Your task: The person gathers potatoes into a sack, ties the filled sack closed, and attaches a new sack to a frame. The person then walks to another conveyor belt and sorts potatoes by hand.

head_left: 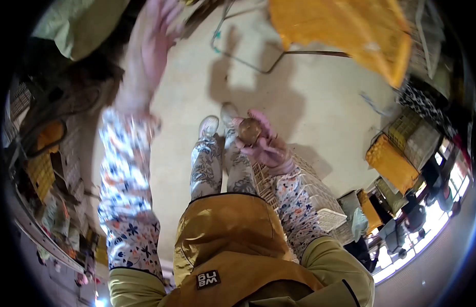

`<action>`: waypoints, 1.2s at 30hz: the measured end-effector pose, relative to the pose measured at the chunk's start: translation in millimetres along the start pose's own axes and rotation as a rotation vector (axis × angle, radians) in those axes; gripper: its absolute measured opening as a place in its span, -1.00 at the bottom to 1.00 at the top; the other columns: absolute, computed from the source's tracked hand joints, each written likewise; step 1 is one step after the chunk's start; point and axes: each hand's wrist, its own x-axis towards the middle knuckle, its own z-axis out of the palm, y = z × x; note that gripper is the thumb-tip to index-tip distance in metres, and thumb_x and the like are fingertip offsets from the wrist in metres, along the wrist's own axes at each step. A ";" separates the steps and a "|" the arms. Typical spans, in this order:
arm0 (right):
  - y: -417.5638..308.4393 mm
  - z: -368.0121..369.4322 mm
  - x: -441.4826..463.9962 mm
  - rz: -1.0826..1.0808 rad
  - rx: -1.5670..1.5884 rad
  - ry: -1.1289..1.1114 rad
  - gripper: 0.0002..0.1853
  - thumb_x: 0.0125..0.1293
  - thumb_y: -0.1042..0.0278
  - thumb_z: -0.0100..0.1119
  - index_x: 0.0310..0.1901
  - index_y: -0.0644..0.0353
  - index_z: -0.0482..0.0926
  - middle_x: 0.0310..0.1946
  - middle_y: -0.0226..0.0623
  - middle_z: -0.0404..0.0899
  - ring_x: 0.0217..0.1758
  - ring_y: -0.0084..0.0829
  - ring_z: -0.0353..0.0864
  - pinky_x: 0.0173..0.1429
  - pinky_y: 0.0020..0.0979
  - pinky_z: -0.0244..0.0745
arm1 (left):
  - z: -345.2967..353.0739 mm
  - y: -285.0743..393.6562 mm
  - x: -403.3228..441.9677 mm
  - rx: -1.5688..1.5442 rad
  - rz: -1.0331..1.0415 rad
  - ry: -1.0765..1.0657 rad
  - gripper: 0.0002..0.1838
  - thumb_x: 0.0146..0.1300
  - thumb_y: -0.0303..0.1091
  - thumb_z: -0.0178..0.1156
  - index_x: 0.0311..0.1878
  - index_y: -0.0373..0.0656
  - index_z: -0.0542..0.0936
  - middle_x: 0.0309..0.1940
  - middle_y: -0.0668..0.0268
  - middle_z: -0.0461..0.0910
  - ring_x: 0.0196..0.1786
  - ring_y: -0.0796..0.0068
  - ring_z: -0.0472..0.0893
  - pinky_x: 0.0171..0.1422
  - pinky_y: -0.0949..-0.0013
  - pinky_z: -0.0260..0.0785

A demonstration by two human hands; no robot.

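My right hand [267, 148] is in front of my legs, its fingers curled round a small, round, shiny brown object [249, 131]; its exact kind does not show. My left hand [155, 43] reaches up to the top left, blurred, with its fingers stretched out and apart. Nothing shows in its palm. Close to those fingertips, at the top edge, is a dark item with a bit of yellow [197, 6]. Both forearms wear floral sleeves, and a brown apron [227, 225] covers my front.
A white woven basket [317, 197] stands by my right leg. Ahead lie a bent metal frame [263, 70] and an orange sheet or sack [345, 33]. Dark clutter and crates line the left; yellow crates [394, 163] and several people [396, 235] are at the right.
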 end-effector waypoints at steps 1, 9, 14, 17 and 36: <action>-9.6 24.9 -11.2 0.002 -0.037 0.051 -0.41 0.25 0.36 0.05 0.29 -0.01 0.09 0.20 -0.07 0.19 -0.10 -0.29 0.45 -0.18 -0.47 0.41 | 36.9 23.6 19.9 0.018 -0.032 -0.020 -0.37 0.30 0.09 -0.15 0.28 -0.17 0.16 0.11 0.25 0.36 0.04 0.49 0.41 0.13 0.39 0.23; -17.4 132.0 -115.7 -0.058 -0.311 0.367 -0.62 0.32 0.20 -0.07 0.13 0.11 0.31 -0.08 -0.18 0.46 -0.28 -0.54 0.44 -0.43 -0.62 0.21 | 95.4 51.0 15.6 0.475 -0.205 -0.116 -0.66 0.31 0.03 -0.11 -0.24 -0.07 0.35 -0.74 0.41 0.35 -0.72 0.60 0.39 -0.66 0.54 0.22; -8.2 151.9 -223.0 -0.141 -0.264 0.341 -0.64 0.32 0.25 -0.04 0.08 0.22 0.34 -0.13 -0.42 0.41 -0.10 -0.55 0.39 -0.10 -0.53 0.36 | 63.0 41.3 -112.3 0.269 -0.371 0.047 -0.62 0.31 -0.06 -0.11 0.01 -0.15 0.37 -0.67 0.41 0.28 -0.67 0.63 0.31 -0.54 0.49 0.30; -0.1 176.5 -283.7 -0.250 -0.375 0.570 -0.63 0.31 0.19 -0.04 0.07 0.22 0.34 -0.17 -0.48 0.40 -0.16 -0.59 0.37 -0.20 -0.57 0.32 | 28.6 56.1 -154.2 0.283 -0.384 0.025 -0.59 0.31 -0.01 -0.08 0.03 -0.12 0.34 -0.63 0.48 0.26 -0.69 0.69 0.23 -0.52 0.50 0.32; -82.8 202.9 -304.4 -0.394 -0.693 0.622 -0.72 0.16 0.17 0.14 -0.15 0.09 0.45 -0.36 -0.32 0.47 -0.40 -0.55 0.39 -0.45 -0.58 0.30 | 105.9 -8.6 -255.0 1.823 0.099 -0.234 -0.27 0.09 -0.06 0.08 0.29 -0.13 0.11 0.17 0.08 0.23 0.17 0.12 0.30 0.24 0.01 0.05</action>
